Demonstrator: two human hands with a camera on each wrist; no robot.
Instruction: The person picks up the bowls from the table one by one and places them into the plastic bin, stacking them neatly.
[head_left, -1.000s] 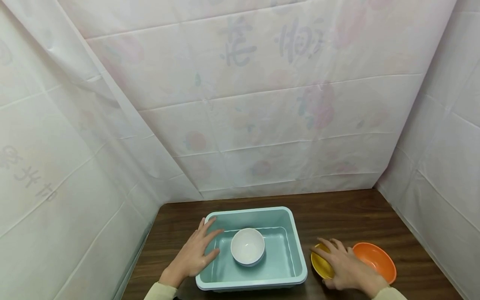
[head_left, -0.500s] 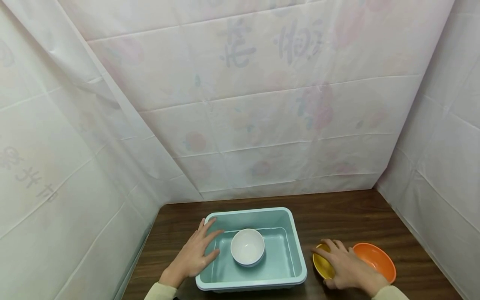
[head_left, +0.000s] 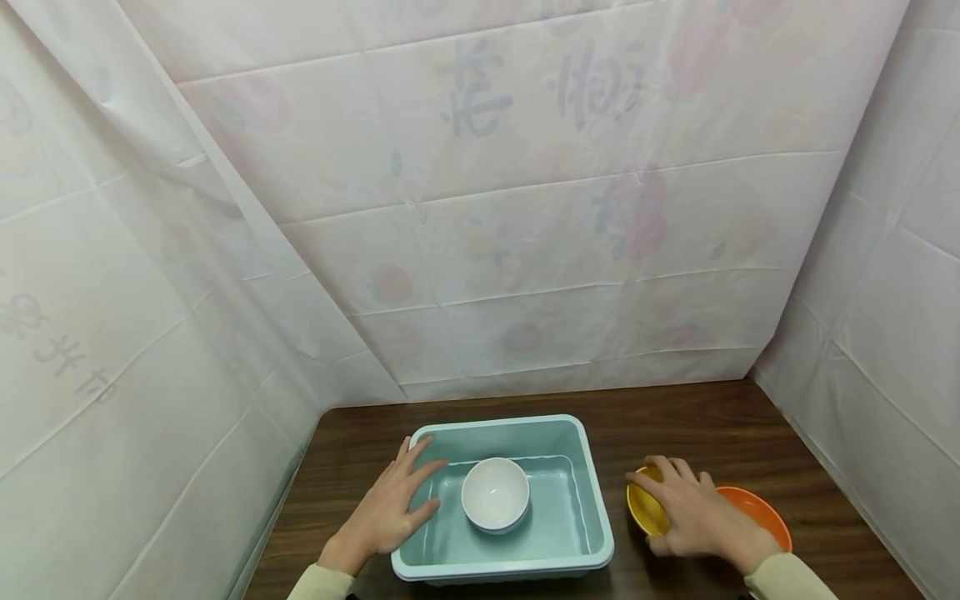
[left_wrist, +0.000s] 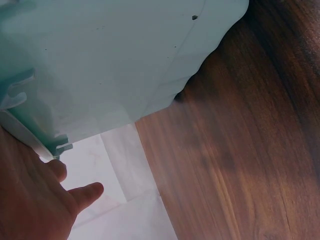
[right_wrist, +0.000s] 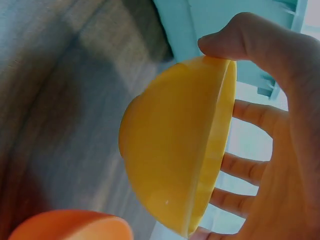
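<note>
My right hand (head_left: 697, 517) grips a yellow bowl (head_left: 645, 504) by its rim, thumb on one side and fingers on the other. In the right wrist view the yellow bowl (right_wrist: 170, 140) appears raised off the tabletop. My left hand (head_left: 382, 508) lies at the left rim of a light teal plastic tub (head_left: 502, 572), fingers spread over the edge. A white bowl (head_left: 495, 493) sits in the tub, with what looks like another rim just beneath it. To the right, an orange bowl (head_left: 757, 512) is partly covered by my right hand.
The dark wood table (head_left: 645, 417) carries the tub and the orange bowl. White printed sheeting (head_left: 525, 250) hangs behind and along both sides. The tub's side wall (left_wrist: 110, 65) fills much of the left wrist view.
My right hand and the yellow bowl have shifted slightly up in the head view, most in the last half second. The hand covers the orange bowl differently. My left hand stays put.
</note>
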